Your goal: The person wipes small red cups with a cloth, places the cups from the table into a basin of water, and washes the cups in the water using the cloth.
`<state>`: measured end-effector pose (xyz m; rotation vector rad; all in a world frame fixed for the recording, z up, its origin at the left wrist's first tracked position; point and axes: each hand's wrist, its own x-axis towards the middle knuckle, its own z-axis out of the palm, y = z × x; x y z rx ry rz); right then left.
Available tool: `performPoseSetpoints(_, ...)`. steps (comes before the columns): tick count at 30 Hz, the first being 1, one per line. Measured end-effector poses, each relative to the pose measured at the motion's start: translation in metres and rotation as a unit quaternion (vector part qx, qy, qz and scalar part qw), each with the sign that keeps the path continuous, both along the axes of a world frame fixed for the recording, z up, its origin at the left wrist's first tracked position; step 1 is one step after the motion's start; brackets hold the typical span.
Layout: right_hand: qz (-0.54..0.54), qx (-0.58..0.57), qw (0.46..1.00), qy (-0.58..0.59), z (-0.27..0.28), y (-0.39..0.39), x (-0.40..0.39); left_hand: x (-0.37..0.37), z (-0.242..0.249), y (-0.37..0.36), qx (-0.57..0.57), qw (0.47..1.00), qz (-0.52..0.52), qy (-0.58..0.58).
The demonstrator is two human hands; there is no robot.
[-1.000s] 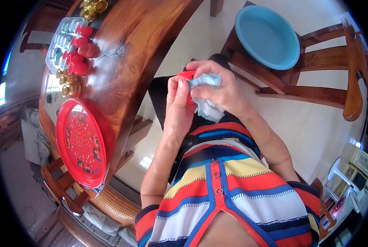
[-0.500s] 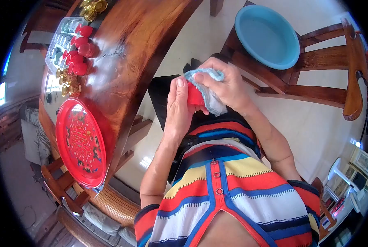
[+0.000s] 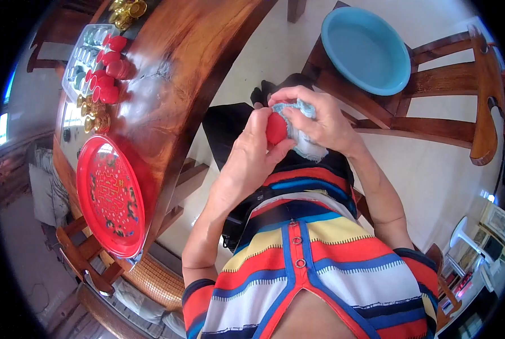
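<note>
Table (image 3: pixel 198 53) of polished brown wood is seen at the left, and a wooden chair (image 3: pixel 441 79) at the right. On the chair's seat a light-blue basin (image 3: pixel 365 51) is set; near the table's edge a round red tray (image 3: pixel 111 195) is laid. Between them, the hands are brought close together over the lap. By the left hand (image 3: pixel 245 146) a small red cup (image 3: pixel 276 129) is gripped, fingers and thumb curled narrowly about its side; by the right hand (image 3: pixel 324 121) a crumpled pale-blue and white cloth (image 3: pixel 309 147) is bunched against the cup. The cloth is judged soft, light and easily squeezed. The cup is judged light and stiff, its rounded wall perhaps slippery; whether it is fragile cannot be told. It is best held around the wall, with gentle pressure.
</note>
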<state>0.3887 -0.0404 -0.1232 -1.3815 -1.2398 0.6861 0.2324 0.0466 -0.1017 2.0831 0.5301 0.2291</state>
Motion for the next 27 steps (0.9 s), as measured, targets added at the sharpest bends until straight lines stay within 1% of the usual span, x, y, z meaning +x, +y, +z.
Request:
performPoseSetpoints(1,0.000,0.001,1.000,0.000,-0.001,0.000,-0.001,0.000,-0.002,-0.001,0.146,0.989,-0.019,0.008)
performPoseSetpoints(3,-0.029,-0.002,0.999,0.023,-0.004,0.000,-0.006,0.000,-0.004,0.000,0.164,0.986,-0.036,0.006)
performPoseSetpoints(5,-0.040,0.009,0.999,0.011,-0.005,-0.003,-0.008,-0.001,-0.003,-0.001,0.180,0.982,-0.053,0.004)
performPoseSetpoints(6,-0.049,0.020,0.999,-0.002,-0.005,-0.005,-0.009,-0.002,0.000,-0.003,0.073,0.997,-0.012,-0.021)
performPoseSetpoints(7,-0.049,0.020,0.999,-0.002,-0.003,-0.005,-0.012,-0.002,0.002,-0.005,-0.035,0.998,0.030,-0.046)
performPoseSetpoints(8,-0.056,0.041,0.997,-0.016,0.000,-0.006,-0.015,-0.004,-0.014,-0.007,-0.100,0.986,0.080,-0.107)
performPoseSetpoints(9,-0.062,0.062,0.996,-0.031,0.002,-0.005,-0.017,-0.002,-0.006,-0.007,-0.206,0.968,0.116,-0.080)
performPoseSetpoints(10,-0.062,0.062,0.996,-0.031,0.002,-0.004,-0.019,0.000,0.001,-0.006,-0.310,0.938,0.150,-0.051)
performPoseSetpoints(11,-0.068,0.073,0.994,-0.041,0.000,-0.002,-0.020,-0.001,-0.001,-0.005,-0.309,0.937,0.151,-0.053)
performPoseSetpoints(12,-0.073,0.085,0.992,-0.051,-0.002,-0.001,-0.022,-0.001,-0.004,-0.004,-0.434,0.884,0.170,-0.027)
performPoseSetpoints(13,-0.066,0.081,0.994,-0.034,-0.004,0.000,-0.022,-0.001,-0.006,-0.004,-0.550,0.815,0.184,-0.001)
performPoseSetpoints(14,-0.065,0.081,0.994,-0.035,-0.003,-0.001,-0.021,-0.001,-0.005,-0.004,-0.550,0.815,0.184,-0.002)
performPoseSetpoints(15,-0.056,0.072,0.995,-0.041,-0.002,-0.002,-0.020,-0.001,-0.004,-0.005,-0.437,0.884,0.165,-0.020)
performPoseSetpoints(16,-0.048,0.062,0.996,-0.048,-0.001,-0.003,-0.020,-0.001,-0.003,-0.005,-0.316,0.937,0.144,-0.037)
performPoseSetpoints(18,-0.048,0.067,0.995,-0.057,0.001,-0.003,-0.021,-0.005,-0.005,-0.002,-0.314,0.939,0.137,-0.042)
performPoseSetpoints(20,-0.048,0.072,0.994,-0.068,0.002,-0.002,-0.022,-0.008,-0.013,-0.001,-0.186,0.972,0.118,-0.085)
performPoseSetpoints(21,-0.049,0.077,0.994,-0.059,0.001,-0.001,-0.022,-0.007,-0.010,0.000,-0.185,0.972,0.118,-0.085)
performPoseSetpoints(23,-0.050,0.081,0.994,-0.051,-0.002,-0.001,-0.023,-0.007,-0.002,0.000,-0.059,0.992,0.083,-0.072)
performPoseSetpoints(24,-0.044,0.082,0.995,-0.033,-0.005,-0.001,-0.023,-0.008,-0.003,0.000,-0.059,0.992,0.084,-0.072)
performPoseSetpoints(26,-0.038,0.083,0.996,-0.014,-0.005,-0.002,-0.024,-0.009,-0.005,0.001,0.017,0.995,0.051,-0.083)
performPoseSetpoints(27,-0.036,0.074,0.997,-0.008,-0.004,-0.003,-0.024,-0.010,-0.008,0.000,0.017,0.995,0.052,-0.083)
